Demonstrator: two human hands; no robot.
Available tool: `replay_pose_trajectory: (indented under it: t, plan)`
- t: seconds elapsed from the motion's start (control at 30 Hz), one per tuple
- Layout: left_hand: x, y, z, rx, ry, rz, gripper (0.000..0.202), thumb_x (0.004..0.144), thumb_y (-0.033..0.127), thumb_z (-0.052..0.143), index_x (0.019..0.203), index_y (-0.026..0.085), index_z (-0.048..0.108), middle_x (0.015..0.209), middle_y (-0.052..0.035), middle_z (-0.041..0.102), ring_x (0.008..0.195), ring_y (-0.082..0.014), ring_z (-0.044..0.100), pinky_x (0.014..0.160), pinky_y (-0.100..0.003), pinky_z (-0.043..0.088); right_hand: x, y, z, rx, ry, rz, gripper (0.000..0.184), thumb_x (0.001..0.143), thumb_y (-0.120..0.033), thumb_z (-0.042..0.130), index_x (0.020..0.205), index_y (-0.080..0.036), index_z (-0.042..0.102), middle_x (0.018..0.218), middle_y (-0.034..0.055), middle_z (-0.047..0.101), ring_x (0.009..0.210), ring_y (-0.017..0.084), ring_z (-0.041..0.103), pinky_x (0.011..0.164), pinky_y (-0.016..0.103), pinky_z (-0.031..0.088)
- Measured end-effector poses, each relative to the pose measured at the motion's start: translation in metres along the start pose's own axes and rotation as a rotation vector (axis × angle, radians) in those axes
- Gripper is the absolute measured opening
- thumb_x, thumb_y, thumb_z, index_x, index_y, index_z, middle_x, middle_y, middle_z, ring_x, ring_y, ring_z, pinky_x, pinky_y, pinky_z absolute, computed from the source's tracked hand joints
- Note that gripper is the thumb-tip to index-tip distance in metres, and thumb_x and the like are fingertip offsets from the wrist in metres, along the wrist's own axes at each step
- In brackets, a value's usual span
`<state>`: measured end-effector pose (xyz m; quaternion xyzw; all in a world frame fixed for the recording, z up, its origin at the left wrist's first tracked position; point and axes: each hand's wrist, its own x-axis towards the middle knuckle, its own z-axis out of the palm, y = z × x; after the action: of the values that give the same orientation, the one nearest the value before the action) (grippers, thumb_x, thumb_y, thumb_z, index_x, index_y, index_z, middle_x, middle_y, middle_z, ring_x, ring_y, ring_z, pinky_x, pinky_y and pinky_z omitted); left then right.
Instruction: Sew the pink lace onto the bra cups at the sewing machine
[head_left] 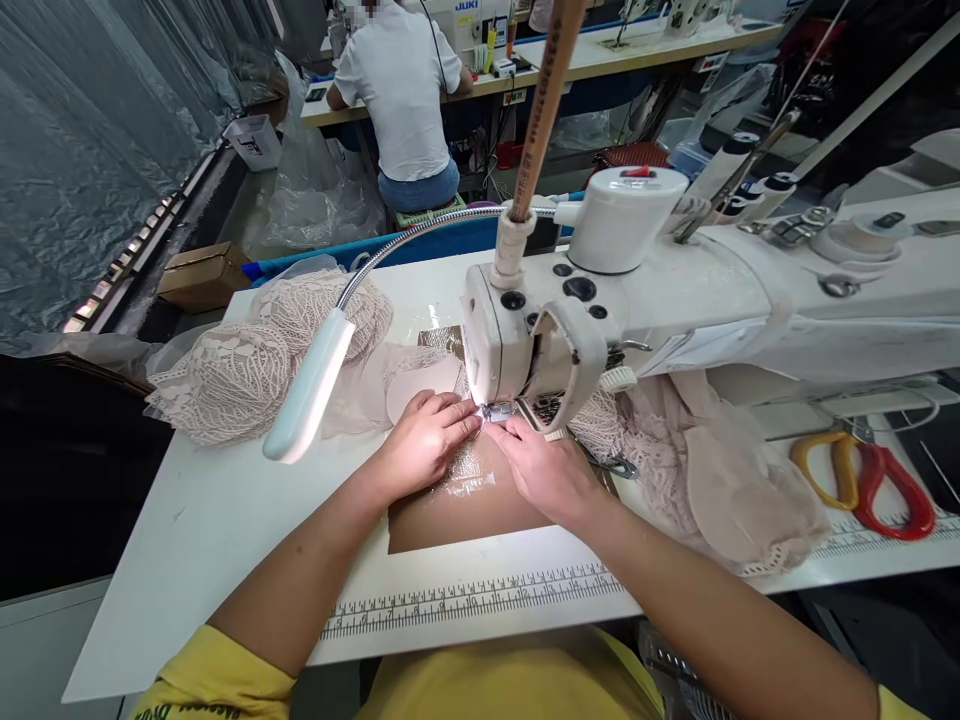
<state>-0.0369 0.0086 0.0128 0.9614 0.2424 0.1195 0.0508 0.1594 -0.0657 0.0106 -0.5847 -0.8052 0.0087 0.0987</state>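
Both my hands are at the needle of a white sewing machine [487, 335]. My left hand [429, 440] is closed on beige lace fabric [424, 375], fingertips just left of the presser foot [496, 411]. My right hand [551, 468] is closed too, thumb and forefinger pinching at the near right side of the foot; the cloth between them is mostly hidden. Under my hands lies a brown sheet [442, 520] with shiny clear tape on it. More beige lace pieces [720, 480] lie right of my right hand.
Moulded lace cups [240, 375] are piled at the left of the white table [187, 560]. A lamp [311, 385] on a bent metal neck hangs over the left side. Scissors [862, 480] with yellow and red handles lie at right. A person in white [412, 95] sits ahead.
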Motion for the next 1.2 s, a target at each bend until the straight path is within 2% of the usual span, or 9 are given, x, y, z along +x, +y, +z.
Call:
replay_pose_trajectory:
  t: [0.13, 0.27, 0.4, 0.53, 0.67, 0.83, 0.97, 1.1, 1.2]
  plan:
    - [0.0, 0.0, -0.002, 0.022, 0.012, -0.008, 0.033, 0.093, 0.021, 0.043, 0.121, 0.017, 0.058, 0.124, -0.01, 0.061, 0.108, -0.0247, 0.05, 0.092, -0.041, 0.038, -0.001, 0.003, 0.0, 0.027, 0.053, -0.031, 0.041, 0.081, -0.006, 0.047, 0.114, -0.023, 0.065, 0.098, 0.0045, 0.065, 0.078, 0.016, 0.055, 0.058, 0.026, 0.037]
    - [0.001, 0.002, -0.005, 0.062, -0.011, -0.027, 0.034, 0.094, 0.024, 0.041, 0.123, 0.018, 0.056, 0.125, -0.0114, 0.059, 0.109, -0.0251, 0.05, 0.091, -0.041, 0.037, -0.002, 0.006, 0.001, 0.078, 0.119, -0.068, 0.039, 0.083, -0.007, 0.046, 0.112, -0.022, 0.067, 0.092, 0.0039, 0.065, 0.077, 0.015, 0.056, 0.062, 0.025, 0.039]
    - [0.001, 0.006, -0.011, 0.119, -0.064, -0.044, 0.036, 0.095, 0.028, 0.038, 0.125, 0.017, 0.054, 0.126, -0.0127, 0.058, 0.107, -0.0256, 0.052, 0.089, -0.041, 0.039, -0.004, 0.009, 0.003, 0.125, 0.147, -0.095, 0.039, 0.084, -0.005, 0.045, 0.113, -0.02, 0.067, 0.092, 0.0037, 0.067, 0.073, 0.015, 0.055, 0.065, 0.026, 0.041]
    - [-0.003, 0.015, -0.026, 0.116, -0.144, -0.095, 0.036, 0.096, 0.032, 0.036, 0.123, 0.017, 0.054, 0.126, -0.0124, 0.056, 0.106, -0.0251, 0.053, 0.084, -0.038, 0.045, -0.006, 0.012, 0.004, 0.101, 0.155, -0.077, 0.039, 0.084, -0.007, 0.045, 0.115, -0.019, 0.065, 0.093, 0.0055, 0.067, 0.074, 0.017, 0.056, 0.067, 0.028, 0.042]
    - [-0.006, 0.024, -0.037, 0.024, -0.227, -0.114, 0.031, 0.095, 0.029, 0.038, 0.115, 0.016, 0.059, 0.113, -0.0111, 0.06, 0.097, -0.0221, 0.057, 0.079, -0.033, 0.049, -0.006, 0.015, 0.004, 0.064, 0.168, -0.077, 0.036, 0.085, -0.008, 0.044, 0.112, -0.018, 0.067, 0.095, 0.0079, 0.067, 0.077, 0.018, 0.057, 0.069, 0.029, 0.043]
    - [-0.004, 0.032, -0.028, 0.013, -0.195, -0.12, 0.032, 0.094, 0.03, 0.039, 0.108, 0.014, 0.063, 0.106, -0.0121, 0.061, 0.093, -0.0223, 0.058, 0.075, -0.033, 0.051, -0.005, 0.015, 0.002, 0.065, 0.19, -0.114, 0.035, 0.086, -0.007, 0.042, 0.109, -0.017, 0.066, 0.093, 0.0067, 0.067, 0.081, 0.019, 0.057, 0.071, 0.029, 0.042]
    - [-0.003, 0.037, -0.017, 0.067, -0.164, -0.07, 0.033, 0.093, 0.025, 0.038, 0.114, 0.014, 0.061, 0.117, -0.0123, 0.059, 0.094, -0.0228, 0.055, 0.077, -0.036, 0.049, -0.006, 0.014, 0.0, 0.079, 0.175, -0.106, 0.034, 0.084, -0.005, 0.042, 0.105, -0.016, 0.066, 0.089, 0.006, 0.067, 0.077, 0.018, 0.055, 0.069, 0.028, 0.041]
    - [-0.005, 0.041, -0.015, 0.1, -0.151, -0.053, 0.037, 0.093, 0.025, 0.038, 0.123, 0.016, 0.056, 0.13, -0.0099, 0.053, 0.096, -0.0239, 0.053, 0.077, -0.038, 0.046, -0.008, 0.013, -0.001, 0.125, 0.182, -0.127, 0.033, 0.083, -0.004, 0.042, 0.101, -0.016, 0.067, 0.083, 0.0044, 0.064, 0.07, 0.015, 0.053, 0.064, 0.027, 0.038]
    - [-0.007, 0.04, -0.014, 0.109, -0.149, -0.051, 0.038, 0.093, 0.025, 0.038, 0.126, 0.016, 0.054, 0.133, -0.0104, 0.052, 0.096, -0.0239, 0.052, 0.076, -0.038, 0.045, -0.009, 0.012, -0.002, 0.144, 0.173, -0.163, 0.031, 0.085, -0.007, 0.042, 0.098, -0.017, 0.068, 0.078, 0.0038, 0.062, 0.065, 0.014, 0.05, 0.06, 0.027, 0.035]
